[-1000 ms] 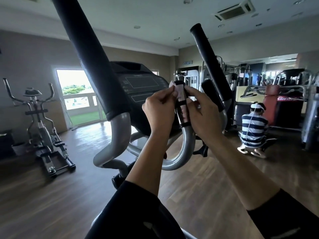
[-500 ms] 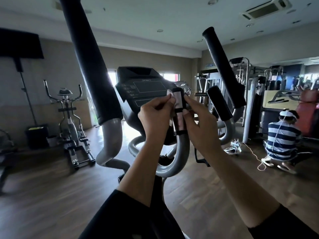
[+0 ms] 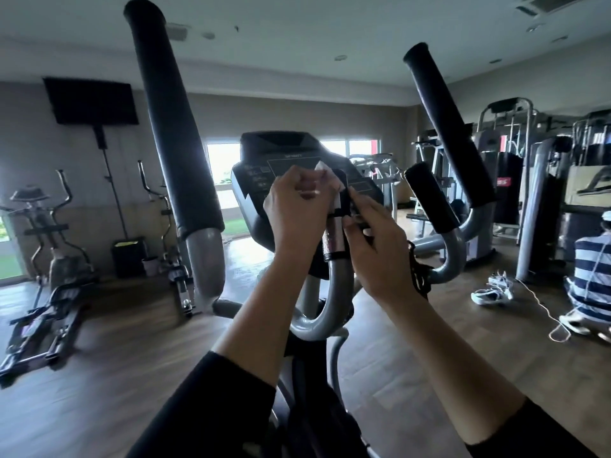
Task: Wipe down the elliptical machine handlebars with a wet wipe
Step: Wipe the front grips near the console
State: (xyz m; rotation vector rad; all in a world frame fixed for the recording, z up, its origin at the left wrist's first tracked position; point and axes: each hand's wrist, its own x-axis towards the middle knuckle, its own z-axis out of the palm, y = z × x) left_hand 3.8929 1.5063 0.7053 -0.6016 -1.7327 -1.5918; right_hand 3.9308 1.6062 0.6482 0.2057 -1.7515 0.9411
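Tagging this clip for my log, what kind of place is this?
Most likely a gym: another elliptical machine stands at the left wall, weight machines line the right side, and a console sits straight ahead.

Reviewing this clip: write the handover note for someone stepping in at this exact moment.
Hands: the left hand grips the wet wipe against the top of the inner left handlebar; the right hand holds that same handlebar from the right.
Done: this bar is mid-wipe; nothing else shows as finished.
To do: probably the inner right handlebar, long left handlebar and long right handlebar.
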